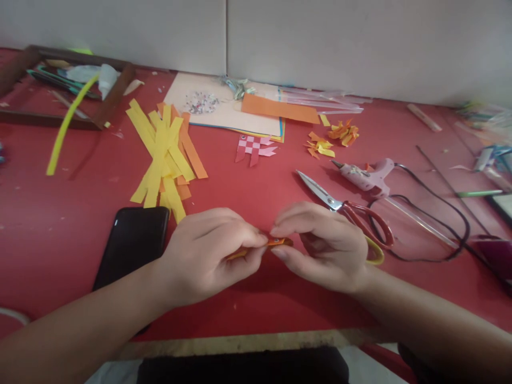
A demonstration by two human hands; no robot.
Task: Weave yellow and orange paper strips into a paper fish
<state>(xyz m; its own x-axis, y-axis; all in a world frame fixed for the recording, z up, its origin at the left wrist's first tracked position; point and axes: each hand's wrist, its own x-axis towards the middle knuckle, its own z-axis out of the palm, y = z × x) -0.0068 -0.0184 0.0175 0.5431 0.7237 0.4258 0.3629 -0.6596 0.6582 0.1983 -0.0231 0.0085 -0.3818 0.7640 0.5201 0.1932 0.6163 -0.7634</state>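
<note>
Where left hand (208,253) pinches orange paper (275,242), middle is hidden.

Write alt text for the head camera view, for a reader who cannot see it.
A left hand pinches a small orange paper piece over a red table, the right hand open around its free end. Around them lie a black smartphone, yellow and orange paper strips, a pink checkered paper fish, scissors and a pink glue gun.
</note>
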